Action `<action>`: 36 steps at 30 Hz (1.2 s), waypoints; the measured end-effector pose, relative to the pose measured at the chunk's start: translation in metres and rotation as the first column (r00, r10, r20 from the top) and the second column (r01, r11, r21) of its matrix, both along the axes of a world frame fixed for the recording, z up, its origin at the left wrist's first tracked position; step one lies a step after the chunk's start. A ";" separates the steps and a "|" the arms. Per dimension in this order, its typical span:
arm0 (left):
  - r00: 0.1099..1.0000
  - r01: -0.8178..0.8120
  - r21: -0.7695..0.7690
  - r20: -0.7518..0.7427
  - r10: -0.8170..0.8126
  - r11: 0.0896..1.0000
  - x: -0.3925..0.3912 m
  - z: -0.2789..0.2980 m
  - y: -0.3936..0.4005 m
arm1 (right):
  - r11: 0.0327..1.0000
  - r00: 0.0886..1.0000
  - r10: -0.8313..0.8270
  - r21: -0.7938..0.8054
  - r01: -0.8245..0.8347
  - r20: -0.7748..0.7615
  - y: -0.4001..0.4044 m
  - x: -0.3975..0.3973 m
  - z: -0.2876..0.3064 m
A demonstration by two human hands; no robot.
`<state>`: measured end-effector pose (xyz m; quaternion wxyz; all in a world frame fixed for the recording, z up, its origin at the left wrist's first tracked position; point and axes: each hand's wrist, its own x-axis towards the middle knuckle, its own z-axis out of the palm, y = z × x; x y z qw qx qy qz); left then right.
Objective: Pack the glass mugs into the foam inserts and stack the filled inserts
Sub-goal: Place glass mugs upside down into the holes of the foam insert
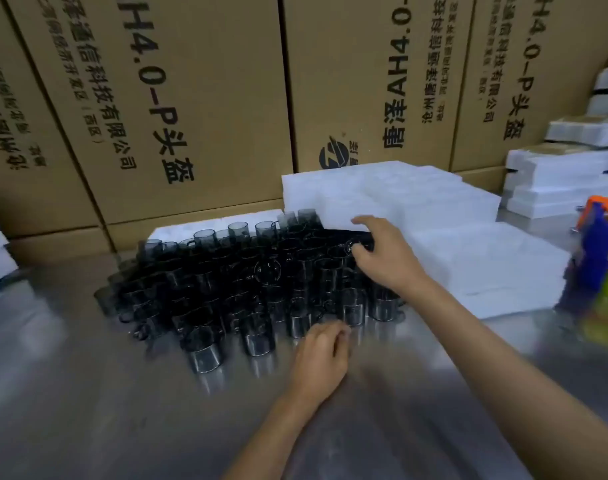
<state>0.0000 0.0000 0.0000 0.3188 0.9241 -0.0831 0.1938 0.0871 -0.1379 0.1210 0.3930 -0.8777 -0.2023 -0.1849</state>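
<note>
Glossy dark smoked-glass mugs (261, 271) stand on a smooth, reflective metal table (88, 393); beside the mugs, matt white foam inserts (392, 192); behind the mugs, matt brown cardboard boxes (209, 98).

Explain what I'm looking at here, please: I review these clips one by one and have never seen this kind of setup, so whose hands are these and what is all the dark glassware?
There is no machine here. One camera, worn on a person's head, looks forward and down at their two bare hands.

On the metal table stands a crowd of dark glass mugs. Behind and to the right lie white foam inserts, with cardboard boxes stacked behind everything.

The right hand reaches over the mugs toward the back rows, fingers curled; blur hides whether it grips a mug. The left hand rests near the front mugs, fingers loosely curled, seemingly holding nothing. A blurred colourful object sits at the right edge.
</note>
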 end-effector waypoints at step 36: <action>0.861 -0.076 -0.940 -0.230 -0.454 0.334 0.026 0.036 0.047 | 0.979 0.980 0.183 0.077 -0.189 0.080 -0.005 -0.014 0.013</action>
